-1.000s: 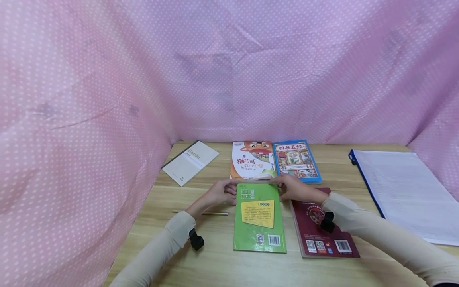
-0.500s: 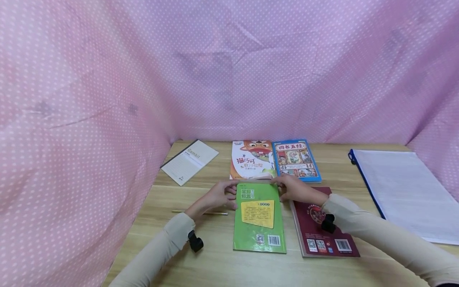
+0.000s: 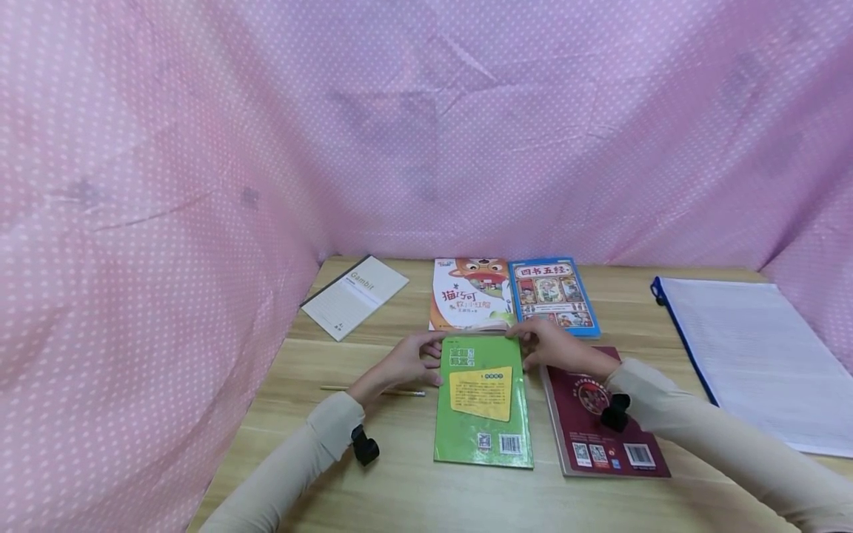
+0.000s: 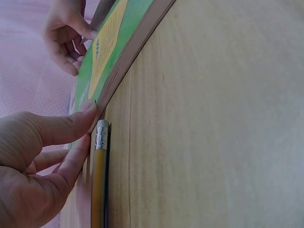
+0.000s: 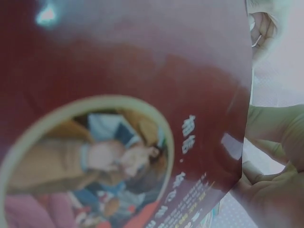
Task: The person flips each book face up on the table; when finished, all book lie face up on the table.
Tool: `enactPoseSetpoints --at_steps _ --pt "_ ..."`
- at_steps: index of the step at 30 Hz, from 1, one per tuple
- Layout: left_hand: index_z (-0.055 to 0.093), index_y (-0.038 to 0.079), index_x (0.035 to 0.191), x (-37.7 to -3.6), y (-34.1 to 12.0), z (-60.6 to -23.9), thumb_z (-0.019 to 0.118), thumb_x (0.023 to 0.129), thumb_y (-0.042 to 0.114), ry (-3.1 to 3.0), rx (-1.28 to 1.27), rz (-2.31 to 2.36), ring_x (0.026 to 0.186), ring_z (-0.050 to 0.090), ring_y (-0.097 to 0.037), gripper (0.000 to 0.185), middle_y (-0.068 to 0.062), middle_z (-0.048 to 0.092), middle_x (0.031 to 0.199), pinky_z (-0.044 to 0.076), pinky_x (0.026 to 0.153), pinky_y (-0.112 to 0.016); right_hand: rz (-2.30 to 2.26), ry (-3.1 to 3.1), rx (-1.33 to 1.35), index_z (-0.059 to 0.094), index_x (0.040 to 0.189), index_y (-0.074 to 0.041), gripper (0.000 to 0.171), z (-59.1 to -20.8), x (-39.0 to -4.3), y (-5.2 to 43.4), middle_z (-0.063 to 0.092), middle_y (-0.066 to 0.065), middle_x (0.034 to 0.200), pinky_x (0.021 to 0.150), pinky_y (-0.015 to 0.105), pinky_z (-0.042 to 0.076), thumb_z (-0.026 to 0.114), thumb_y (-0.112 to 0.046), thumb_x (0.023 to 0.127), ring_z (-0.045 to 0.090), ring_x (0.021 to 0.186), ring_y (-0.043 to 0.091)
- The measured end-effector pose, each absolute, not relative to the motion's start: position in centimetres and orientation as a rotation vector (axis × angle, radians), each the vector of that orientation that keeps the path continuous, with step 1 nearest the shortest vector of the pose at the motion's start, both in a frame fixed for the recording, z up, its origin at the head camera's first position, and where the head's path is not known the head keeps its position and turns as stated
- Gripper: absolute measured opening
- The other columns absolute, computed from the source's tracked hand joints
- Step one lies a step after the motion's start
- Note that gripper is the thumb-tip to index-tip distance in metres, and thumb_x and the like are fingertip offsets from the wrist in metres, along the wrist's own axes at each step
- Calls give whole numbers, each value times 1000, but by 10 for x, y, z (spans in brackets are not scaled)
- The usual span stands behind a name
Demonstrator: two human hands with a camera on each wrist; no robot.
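Note:
A green book [image 3: 483, 444] with a yellow panel lies back cover up at the middle of the table. My left hand [image 3: 413, 360] pinches its far left corner; in the left wrist view the left thumb presses the cover of the green book [image 4: 137, 19], with a finger at the edge. At the far right corner my right hand [image 3: 553, 346] pinches the same book, thumb on the cover. A pencil [image 3: 406, 393] lies partly under the left wrist, its eraser end near the book. The right forearm passes over a maroon book [image 3: 580, 437], which hides most of the right wrist view.
Beyond the green book lie an orange-and-white book [image 3: 460, 296] and a blue-framed book [image 3: 549, 296]. A "Gambit" notebook [image 3: 353, 296] rests at the far left. To the right is a white zip folder [image 3: 753, 348] with a blue edge. Pink dotted cloth [image 3: 426, 148] surrounds the table.

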State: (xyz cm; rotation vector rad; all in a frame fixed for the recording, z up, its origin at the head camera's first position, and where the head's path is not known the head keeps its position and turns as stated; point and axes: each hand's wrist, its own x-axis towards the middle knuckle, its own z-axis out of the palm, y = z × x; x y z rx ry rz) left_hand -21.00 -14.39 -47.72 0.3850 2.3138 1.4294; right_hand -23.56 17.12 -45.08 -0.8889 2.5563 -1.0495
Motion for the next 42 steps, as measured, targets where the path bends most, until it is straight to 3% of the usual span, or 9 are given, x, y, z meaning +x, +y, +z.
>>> enactPoseSetpoints --at_steps 11,18,28,35,42 --pt "47 7 152 -212 -146 -473 85 70 -12 2309 364 1427 113 58 -23 93 -14 57 124 58 95 -25 -1081 2646 -838 70 124 -1 56 -441 -234 173 66 15 113 95 51 57 88 -4 71 61 105 33" --pt "44 4 153 -211 -146 -470 85 68 -15 2274 318 1445 113 58 -24 96 -15 56 124 59 94 -25 -1125 2655 -827 71 127 -6 54 -435 -233 172 63 18 128 96 53 57 87 -9 75 62 113 35" --pt "41 7 155 -211 -147 -479 83 71 -13 2253 294 1464 115 57 -24 97 -14 55 128 58 95 -25 -1197 2612 -863 70 128 -7 54 -427 -235 171 64 15 128 99 53 56 86 -14 77 61 117 35" --pt "44 7 154 -209 -142 -478 84 72 -12 2234 286 1521 114 58 -24 93 -16 56 126 59 95 -26 -1352 2487 -914 67 128 2 51 -421 -238 170 61 20 126 102 57 54 83 -9 81 62 118 42" --pt "48 15 152 -206 -133 -478 86 73 -8 2243 338 1518 116 56 -24 91 -14 55 129 59 95 -27 -1300 2507 -943 68 131 -3 50 -410 -242 167 66 17 134 103 52 54 81 -16 85 61 124 37"
